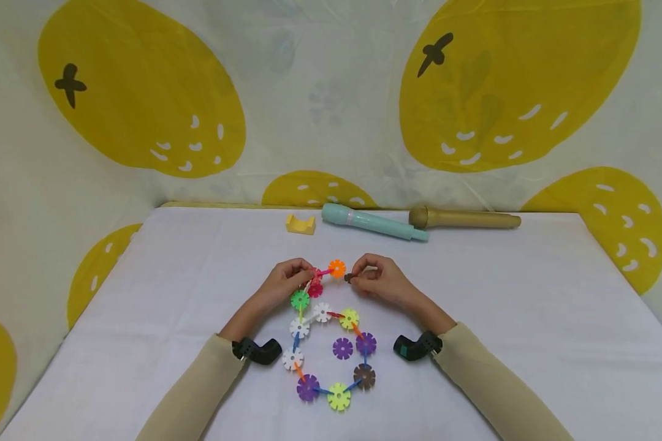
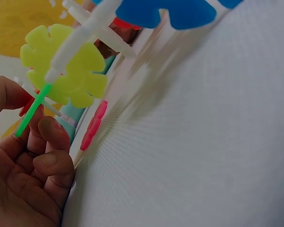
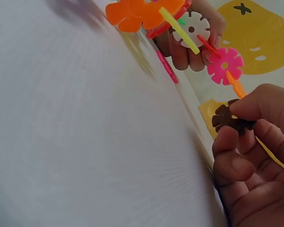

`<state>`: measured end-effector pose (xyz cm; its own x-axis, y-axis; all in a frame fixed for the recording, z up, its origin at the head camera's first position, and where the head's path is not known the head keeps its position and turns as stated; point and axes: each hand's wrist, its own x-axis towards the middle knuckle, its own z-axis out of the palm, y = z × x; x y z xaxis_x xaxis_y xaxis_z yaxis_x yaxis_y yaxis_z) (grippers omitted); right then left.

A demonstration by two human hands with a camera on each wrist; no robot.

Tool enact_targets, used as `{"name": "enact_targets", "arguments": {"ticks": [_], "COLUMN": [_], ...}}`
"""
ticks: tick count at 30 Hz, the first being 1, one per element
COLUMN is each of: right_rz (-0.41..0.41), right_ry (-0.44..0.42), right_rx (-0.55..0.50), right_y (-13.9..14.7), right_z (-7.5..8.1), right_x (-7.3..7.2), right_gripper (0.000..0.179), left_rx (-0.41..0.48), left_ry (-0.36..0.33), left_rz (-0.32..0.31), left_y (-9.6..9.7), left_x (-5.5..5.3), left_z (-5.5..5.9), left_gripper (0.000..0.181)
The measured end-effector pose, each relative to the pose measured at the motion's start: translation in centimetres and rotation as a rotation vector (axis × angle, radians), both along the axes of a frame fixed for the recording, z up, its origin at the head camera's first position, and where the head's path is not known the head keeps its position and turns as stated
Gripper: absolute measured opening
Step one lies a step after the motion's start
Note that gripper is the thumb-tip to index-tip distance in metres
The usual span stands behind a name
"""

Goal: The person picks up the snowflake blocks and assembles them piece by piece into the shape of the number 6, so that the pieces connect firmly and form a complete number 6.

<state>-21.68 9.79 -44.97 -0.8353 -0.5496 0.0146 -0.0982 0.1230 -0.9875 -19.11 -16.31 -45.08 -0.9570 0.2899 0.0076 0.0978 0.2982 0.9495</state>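
Notched plastic snowflake discs are linked edge to edge into a ring on the table, with purple, white, yellow-green and brown pieces. From its upper left a branch runs up through a green disc (image 1: 300,299) to an orange disc (image 1: 337,268) at the far end. My left hand (image 1: 281,280) pinches a reddish disc in that branch, partly hidden by the fingers. Between thumb and fingers, my right hand (image 1: 383,280) holds a brown disc (image 3: 223,118), close to the orange one. A pink disc (image 2: 93,125) lies on the cloth beside the left hand.
One loose purple disc (image 1: 342,348) lies inside the ring. Along the table's back are a yellow block with a notched top (image 1: 300,225), a light teal microphone-shaped toy (image 1: 372,223) and a gold one (image 1: 466,218). A patterned cloth hangs behind the white tabletop (image 1: 502,306).
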Motion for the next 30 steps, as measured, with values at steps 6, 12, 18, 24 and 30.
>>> {"name": "enact_targets", "arguments": {"ticks": [6, 12, 18, 24, 30], "right_rz": [-0.05, -0.043, -0.082, -0.12, -0.114], "right_ry": [0.03, 0.079, 0.22, 0.261, 0.274], "right_rx": [-0.015, -0.022, -0.012, 0.02, 0.001], "right_y": [-0.06, -0.13, -0.02, 0.05, 0.03], "right_z": [0.14, -0.15, -0.46, -0.54, -0.33], "right_x": [0.07, -0.04, -0.23, -0.3, -0.14], "right_gripper": [0.016, 0.016, 0.011, 0.012, 0.012], "left_rx": [-0.007, -0.016, 0.001, 0.006, 0.024], "left_ry": [-0.002, 0.003, -0.009, -0.006, -0.033], "left_rz": [0.002, -0.028, -0.101, -0.107, -0.082], "left_y": [0.05, -0.04, -0.11, -0.01, 0.09], "left_x": [-0.04, 0.0, 0.02, 0.1, 0.12], "left_z": [-0.03, -0.02, 0.05, 0.19, 0.25], "left_gripper": [0.02, 0.019, 0.018, 0.017, 0.023]}}
